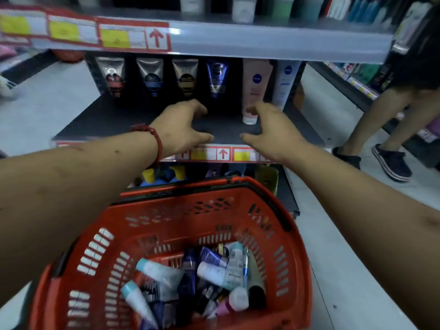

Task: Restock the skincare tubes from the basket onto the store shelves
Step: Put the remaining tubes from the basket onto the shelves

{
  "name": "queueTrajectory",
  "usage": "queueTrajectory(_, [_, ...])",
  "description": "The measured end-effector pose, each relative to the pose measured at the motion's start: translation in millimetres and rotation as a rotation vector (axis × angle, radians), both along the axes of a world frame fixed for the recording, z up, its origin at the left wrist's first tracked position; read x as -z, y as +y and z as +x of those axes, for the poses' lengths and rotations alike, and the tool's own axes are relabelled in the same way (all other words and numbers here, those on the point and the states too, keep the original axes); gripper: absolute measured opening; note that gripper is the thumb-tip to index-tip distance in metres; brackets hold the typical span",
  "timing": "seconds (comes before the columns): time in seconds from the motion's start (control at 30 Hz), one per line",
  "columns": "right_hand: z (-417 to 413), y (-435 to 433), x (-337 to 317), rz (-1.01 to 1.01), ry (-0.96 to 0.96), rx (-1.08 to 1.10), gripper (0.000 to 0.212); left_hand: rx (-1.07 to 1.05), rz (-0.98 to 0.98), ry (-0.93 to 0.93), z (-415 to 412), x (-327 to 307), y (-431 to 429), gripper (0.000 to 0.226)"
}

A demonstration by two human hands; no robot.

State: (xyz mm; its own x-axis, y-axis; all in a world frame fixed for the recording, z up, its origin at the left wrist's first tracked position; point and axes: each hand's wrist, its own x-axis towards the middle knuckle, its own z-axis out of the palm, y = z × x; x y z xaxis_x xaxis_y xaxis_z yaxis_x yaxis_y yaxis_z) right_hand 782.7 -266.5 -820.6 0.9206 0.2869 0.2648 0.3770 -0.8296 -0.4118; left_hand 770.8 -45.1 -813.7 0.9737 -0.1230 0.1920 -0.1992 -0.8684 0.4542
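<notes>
A red plastic basket (166,222) sits low in front of me, holding several skincare tubes (214,272) in white, dark blue and pink. Above it, the dark middle shelf (114,122) carries a back row of standing tubes. A pink tube (256,89) stands cap-down near the right, with a white tube (287,79) beside it. My left hand (183,127), with a red bracelet at the wrist, hovers over the shelf, fingers apart and empty. My right hand (271,129) reaches beside the pink tube's cap, fingers spread, holding nothing.
An upper shelf (262,36) with red and yellow price labels overhangs the work area. A lower shelf holds yellow-capped bottles (164,175). Another person's legs (381,120) stand in the aisle at right, beside further shelving (352,79).
</notes>
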Motion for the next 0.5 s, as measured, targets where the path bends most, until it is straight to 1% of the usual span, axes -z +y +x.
queueTrajectory(0.17, [-80, 27, 0, -0.109, 0.079, -0.092, 0.068, 0.029, 0.116, 0.065, -83, 0, 27, 0.071])
queueTrajectory(0.23, [-106, 35, 7, -0.124, 0.102, -0.119, 0.069, 0.032, 0.131, 0.102, -112, 8, 36, 0.07])
queueTrajectory(0.33, [-140, 48, 19, -0.122, 0.193, -0.157, 0.072, 0.021, 0.175, 0.149, -149, 28, 51, 0.07])
queueTrajectory(0.5, [-176, 59, 52, -0.137, 0.312, -0.174, 0.08, -0.032, 0.105, 0.251, -194, 72, 62, 0.071])
